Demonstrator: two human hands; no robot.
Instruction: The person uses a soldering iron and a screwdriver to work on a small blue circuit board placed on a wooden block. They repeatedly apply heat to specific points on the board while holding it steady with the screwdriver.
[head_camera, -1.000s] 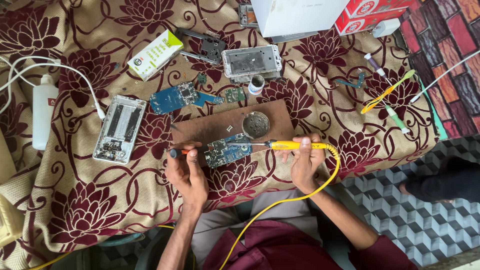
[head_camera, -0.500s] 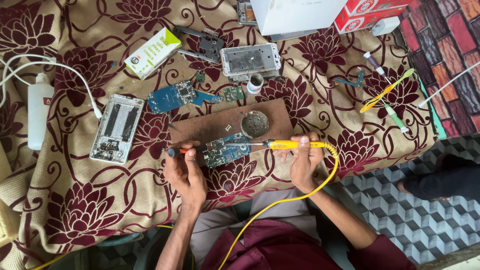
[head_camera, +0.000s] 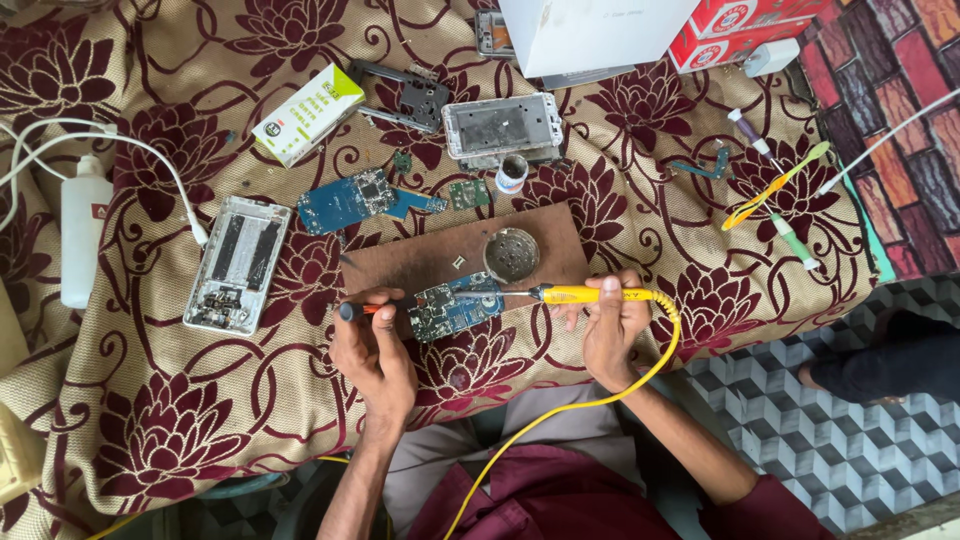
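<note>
Unmoved, two hands hold one yellow soldering iron (head_camera: 590, 294), one circuit board (head_camera: 455, 307).

Soft, even daylight covers the scene; shadows stay faint, no glare shows, focus is sharp, with slight wide-angle stretch at the edges.

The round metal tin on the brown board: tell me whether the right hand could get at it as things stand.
Probably yes, once freed: the round metal tin sits just above the right hand with bare brown board between, but that hand's grip is full with the yellow soldering iron.
</note>
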